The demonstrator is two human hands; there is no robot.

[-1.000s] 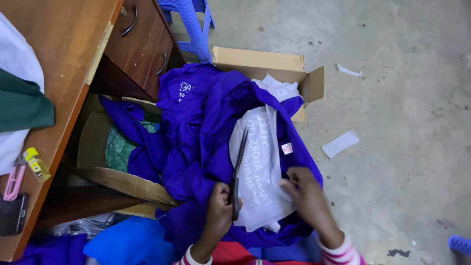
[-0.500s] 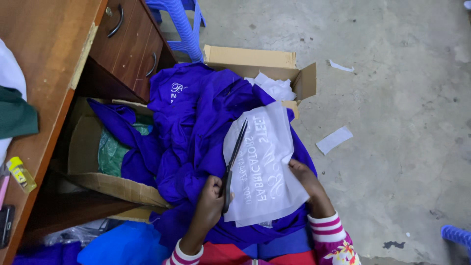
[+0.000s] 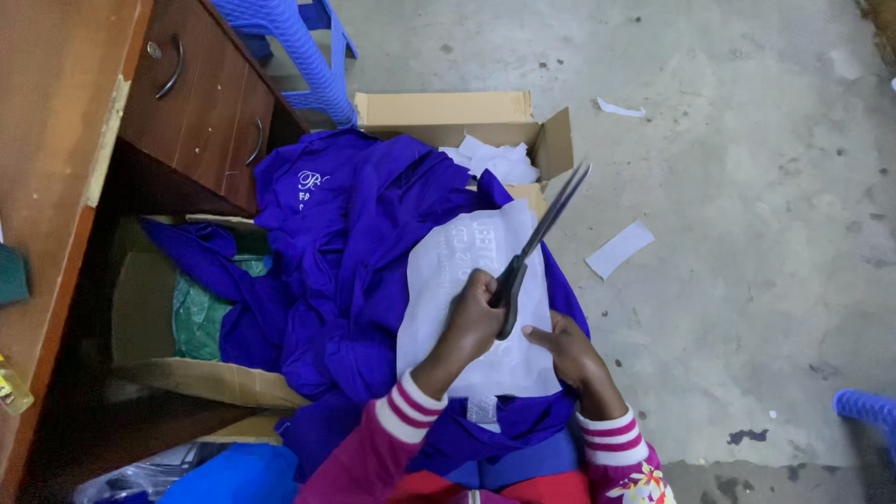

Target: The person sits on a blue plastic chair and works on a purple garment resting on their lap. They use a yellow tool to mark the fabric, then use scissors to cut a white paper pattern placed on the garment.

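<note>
My left hand [image 3: 471, 319] is closed around the black handles of a pair of scissors [image 3: 541, 233], whose long blades point up and to the right, past the edge of a white sheet [image 3: 457, 271] with faint mirrored lettering. The sheet lies on a heap of purple garments [image 3: 364, 233] on my lap. My right hand [image 3: 567, 353] rests flat on the sheet's lower right part, fingers toward the scissors' handles. Both wrists wear pink-and-white striped cuffs.
An open cardboard box [image 3: 448, 110] with white scraps stands behind the heap, and another box [image 3: 140, 308] with green cloth sits at the left under a wooden desk [image 3: 65, 140] with drawers. A blue plastic stool [image 3: 303, 47] stands behind. Paper strips [image 3: 621, 248] lie on the concrete floor.
The scissors have swung from lying along the sheet to pointing up and right beyond its edge. My right hand slid inward onto the sheet. The view shifted slightly.
</note>
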